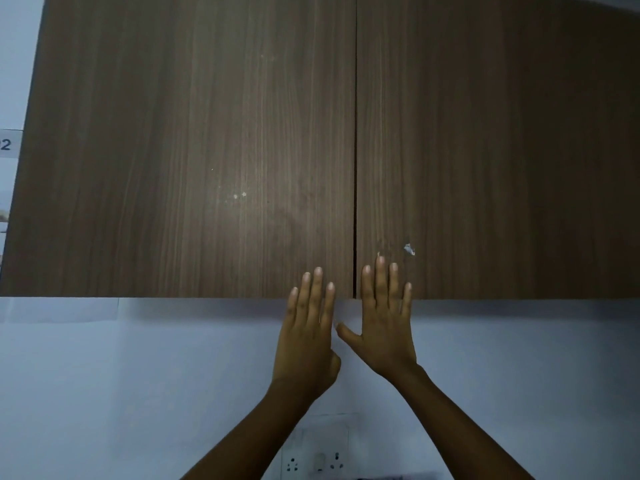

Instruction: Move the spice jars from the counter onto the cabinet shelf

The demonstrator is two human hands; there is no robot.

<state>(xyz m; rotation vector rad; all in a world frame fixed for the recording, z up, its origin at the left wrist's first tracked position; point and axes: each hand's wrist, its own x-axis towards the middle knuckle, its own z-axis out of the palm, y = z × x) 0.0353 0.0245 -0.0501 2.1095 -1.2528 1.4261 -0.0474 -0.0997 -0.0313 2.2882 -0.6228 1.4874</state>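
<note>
My left hand (308, 327) and right hand (384, 320) — flat, fingers straight — lie at the lower edge of the closed cabinet doors (190, 150).

Cabinet doors (207, 150) matt dark wood-grain laminate; wall (138, 375) smooth, painted matt.

1. Left grip (309, 329): raised, back toward the camera, four fingers straight and close together, pointing up, thumb tucked at the inner edge.
2. Right grip (386, 322): raised just beside it, fingers straight, thumb splayed toward the left.
3. Bare forearms (249, 427) rise from below, converging.
</note>
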